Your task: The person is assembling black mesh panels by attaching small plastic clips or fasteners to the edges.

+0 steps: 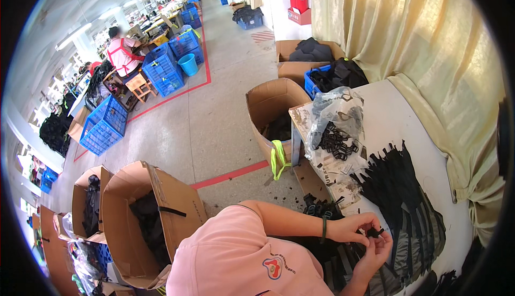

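Observation:
My left hand [351,228], with a dark green band at the wrist, pinches a small black piece [374,233] that looks like a plastic buckle on a strap end. Close against it, my right hand [374,256] has its fingers closed on the same piece. Beneath and beside both hands lie black and grey fabric pieces [421,237] with long black straps [394,180] fanned out across the table. A heap of black plastic buckles [335,141] rests in a clear plastic bag [343,108] farther up. The piece's details are partly hidden by my fingers.
The white table [416,121] runs beside a beige curtain [386,28]. An open carton [276,95] with a yellow-green strip stands at its far end. More cartons [174,215] hold dark fabric on the left. A person [123,54] works beyond blue crates [163,71].

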Available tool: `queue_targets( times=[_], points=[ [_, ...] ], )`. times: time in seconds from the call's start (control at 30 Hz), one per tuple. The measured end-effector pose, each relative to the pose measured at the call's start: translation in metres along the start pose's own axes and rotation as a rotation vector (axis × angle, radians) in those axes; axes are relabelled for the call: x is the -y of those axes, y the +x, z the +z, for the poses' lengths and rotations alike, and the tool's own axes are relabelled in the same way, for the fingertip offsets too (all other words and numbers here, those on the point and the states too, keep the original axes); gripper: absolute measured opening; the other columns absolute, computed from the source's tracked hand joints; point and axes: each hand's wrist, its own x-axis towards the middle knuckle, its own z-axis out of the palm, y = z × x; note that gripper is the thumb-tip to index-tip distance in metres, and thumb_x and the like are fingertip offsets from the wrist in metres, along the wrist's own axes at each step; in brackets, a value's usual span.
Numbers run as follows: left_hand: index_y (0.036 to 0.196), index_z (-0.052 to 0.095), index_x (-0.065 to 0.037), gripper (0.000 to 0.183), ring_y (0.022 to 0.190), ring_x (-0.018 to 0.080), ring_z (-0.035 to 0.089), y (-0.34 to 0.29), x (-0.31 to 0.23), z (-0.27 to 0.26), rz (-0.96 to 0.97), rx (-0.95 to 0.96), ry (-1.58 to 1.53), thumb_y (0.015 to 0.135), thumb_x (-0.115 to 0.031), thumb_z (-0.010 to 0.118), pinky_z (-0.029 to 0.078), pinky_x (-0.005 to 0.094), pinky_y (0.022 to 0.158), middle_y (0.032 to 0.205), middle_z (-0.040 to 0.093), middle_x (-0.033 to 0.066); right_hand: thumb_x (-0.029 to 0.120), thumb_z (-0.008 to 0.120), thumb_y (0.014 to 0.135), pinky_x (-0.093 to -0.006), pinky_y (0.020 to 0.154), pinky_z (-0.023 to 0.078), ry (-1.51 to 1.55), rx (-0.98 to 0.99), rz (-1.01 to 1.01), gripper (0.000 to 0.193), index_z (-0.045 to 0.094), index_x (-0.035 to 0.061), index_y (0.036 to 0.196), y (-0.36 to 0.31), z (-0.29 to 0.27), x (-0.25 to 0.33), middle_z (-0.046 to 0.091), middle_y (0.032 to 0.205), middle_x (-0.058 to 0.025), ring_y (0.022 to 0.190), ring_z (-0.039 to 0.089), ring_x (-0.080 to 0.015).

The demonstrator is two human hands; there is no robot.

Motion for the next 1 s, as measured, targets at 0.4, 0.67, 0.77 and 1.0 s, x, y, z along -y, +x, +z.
queue_targets(
  times=[0.4, 0.67, 0.77, 1.0],
  points=[
    [0.089, 0.056, -0.004, 0.020, 0.080, 0.0142, 0.057, -0.002, -0.001, -0.024, -0.068, 0.237, 0.275, 0.076, -0.006, 0.072, 0.046, 0.0279, 0.066, 0.085, 0.056, 0.0044, 0.008, 0.058, 0.086, -0.0228, 0.062, 0.045, -0.162, 0.339, 0.138, 0.008, 0.058, 0.0001, 0.088, 0.031, -0.009, 0.015, 0.060, 0.077, -0.0013, 0.070, 0.054, -0.0073],
    [0.097, 0.049, -0.007, 0.021, 0.053, 0.0077, 0.050, -0.053, -0.007, -0.051, -0.671, -0.051, -0.187, 0.083, -0.006, 0.065, 0.043, 0.0207, 0.049, 0.078, 0.054, 0.0016, 0.013, 0.063, 0.082, -0.0336, 0.068, 0.047, -0.691, 0.138, -0.285, 0.010, 0.060, 0.0042, 0.085, 0.069, -0.049, 0.012, 0.059, 0.081, -0.0124, 0.075, 0.059, -0.0259],
    [0.108, 0.050, -0.006, 0.038, 0.057, 0.0073, 0.045, -0.064, -0.007, -0.073, -0.414, -0.055, 0.543, 0.078, -0.015, 0.072, 0.040, 0.0219, 0.051, 0.086, 0.051, 0.0033, 0.010, 0.067, 0.074, -0.0404, 0.077, 0.044, -1.013, -0.266, -0.480, 0.016, 0.060, 0.0060, 0.088, 0.131, -0.113, 0.003, 0.059, 0.084, -0.0124, 0.085, 0.055, -0.0325],
    [0.095, 0.059, -0.003, 0.018, 0.054, 0.0080, 0.042, -0.028, -0.015, -0.063, -0.212, -0.121, 0.659, 0.082, -0.011, 0.067, 0.037, 0.0209, 0.053, 0.084, 0.056, 0.0024, 0.010, 0.056, 0.080, -0.0414, 0.087, 0.042, -1.558, -0.162, -0.038, 0.029, 0.056, 0.0128, 0.109, 0.208, -0.179, -0.023, 0.059, 0.099, -0.0092, 0.098, 0.055, -0.0278]
  ],
)
